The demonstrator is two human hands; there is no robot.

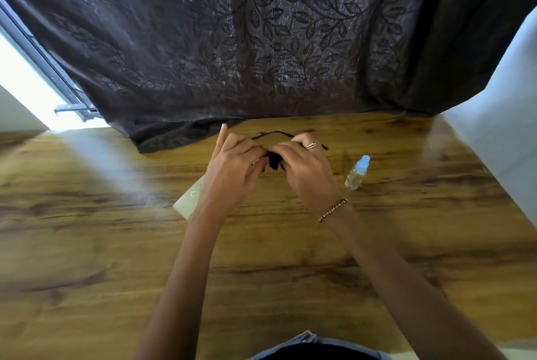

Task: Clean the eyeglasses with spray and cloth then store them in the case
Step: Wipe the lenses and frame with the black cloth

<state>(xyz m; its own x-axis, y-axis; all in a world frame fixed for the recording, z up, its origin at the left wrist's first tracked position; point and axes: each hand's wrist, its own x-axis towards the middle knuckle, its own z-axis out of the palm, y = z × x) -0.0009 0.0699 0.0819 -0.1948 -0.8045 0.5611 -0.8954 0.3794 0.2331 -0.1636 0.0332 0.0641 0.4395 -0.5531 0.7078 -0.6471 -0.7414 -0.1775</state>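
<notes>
Thin black-framed eyeglasses [273, 134] are held up over the wooden table [87, 243], mostly hidden behind my hands; the temple arms stick out past my fingers. My left hand [232, 165] grips the frame on the left, index finger raised. My right hand [305, 165], with a ring and bracelet, pinches a small black cloth [274, 160] against the glasses. A clear spray bottle [356, 172] with a pale blue cap stands to the right of my right hand. A cream glasses case [190, 199] lies closed under my left wrist.
A dark leaf-patterned curtain [261, 40] hangs down onto the table's far edge just behind my hands. A white wall [508, 127] borders the table on the right, and a bright window [29, 86] is at the far left.
</notes>
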